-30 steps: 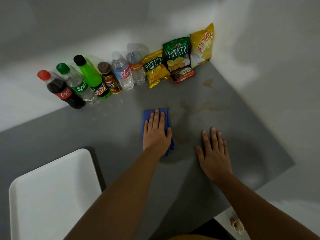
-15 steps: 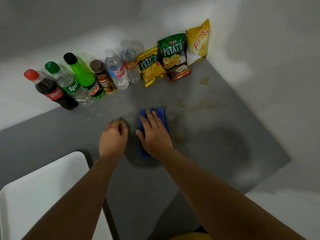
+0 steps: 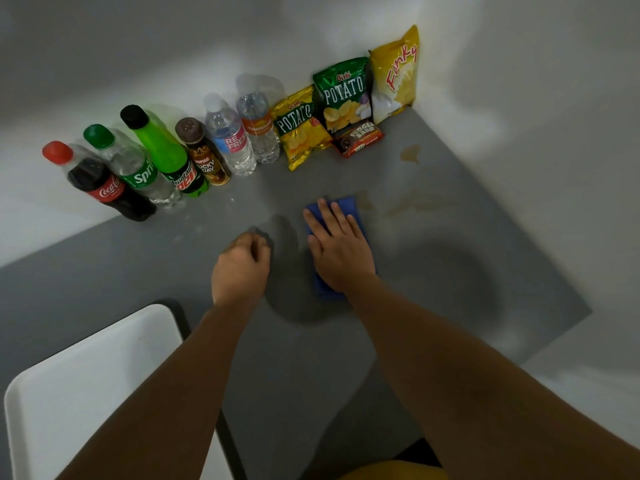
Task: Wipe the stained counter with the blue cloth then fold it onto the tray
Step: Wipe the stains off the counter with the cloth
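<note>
A folded blue cloth (image 3: 347, 205) lies on the grey counter (image 3: 450, 289), mid-frame. My right hand (image 3: 337, 252) lies flat on top of it, fingers spread, pressing it down and covering most of it. My left hand (image 3: 242, 268) rests on the counter just left of the cloth, fingers curled with nothing in them. Brownish stains (image 3: 408, 206) spread right of the cloth, and another stain (image 3: 410, 154) sits near the back corner. The white tray (image 3: 86, 393) stands at the lower left, partly under my left forearm.
Several drink bottles (image 3: 138, 168) line the back wall from the left. Snack bags (image 3: 344, 95) and a small chocolate pack (image 3: 360, 136) fill the back corner. A white wall borders the counter on the right; the counter's front right corner (image 3: 585, 311) is near.
My right hand has moved from the bare counter onto the cloth. My left hand has come off the cloth and curled up to its left.
</note>
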A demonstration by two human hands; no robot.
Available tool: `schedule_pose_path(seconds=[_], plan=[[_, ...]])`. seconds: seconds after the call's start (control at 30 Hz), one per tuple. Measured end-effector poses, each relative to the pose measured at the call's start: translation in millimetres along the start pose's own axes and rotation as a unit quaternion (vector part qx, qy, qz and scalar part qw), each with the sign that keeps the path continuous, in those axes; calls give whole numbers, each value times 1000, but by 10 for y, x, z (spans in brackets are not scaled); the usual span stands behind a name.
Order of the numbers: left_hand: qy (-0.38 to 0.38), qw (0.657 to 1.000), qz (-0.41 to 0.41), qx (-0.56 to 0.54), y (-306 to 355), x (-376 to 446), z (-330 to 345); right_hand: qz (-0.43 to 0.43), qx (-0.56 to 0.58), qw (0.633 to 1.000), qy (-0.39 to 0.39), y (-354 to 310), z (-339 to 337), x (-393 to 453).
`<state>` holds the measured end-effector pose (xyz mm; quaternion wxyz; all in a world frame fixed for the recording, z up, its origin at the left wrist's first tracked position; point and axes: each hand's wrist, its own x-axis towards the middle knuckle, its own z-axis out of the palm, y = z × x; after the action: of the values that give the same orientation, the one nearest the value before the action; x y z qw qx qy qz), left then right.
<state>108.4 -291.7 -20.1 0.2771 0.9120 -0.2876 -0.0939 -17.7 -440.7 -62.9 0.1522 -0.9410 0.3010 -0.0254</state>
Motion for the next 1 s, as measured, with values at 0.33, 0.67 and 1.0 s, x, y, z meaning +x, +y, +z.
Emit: schedule_pose_path(seconds=[0.33,0.67,1.0], plan=[[-17,1000,-5,-6,89,-59,62,69,-35,997,-9,250,4,-755],[20,1000,-8,-8,116,-85,102,-19,-13,999,-23,-114,121,-689],[16,1000,-3,20,106,-78,46,-58,-6,998,-1,412,-122,247]])
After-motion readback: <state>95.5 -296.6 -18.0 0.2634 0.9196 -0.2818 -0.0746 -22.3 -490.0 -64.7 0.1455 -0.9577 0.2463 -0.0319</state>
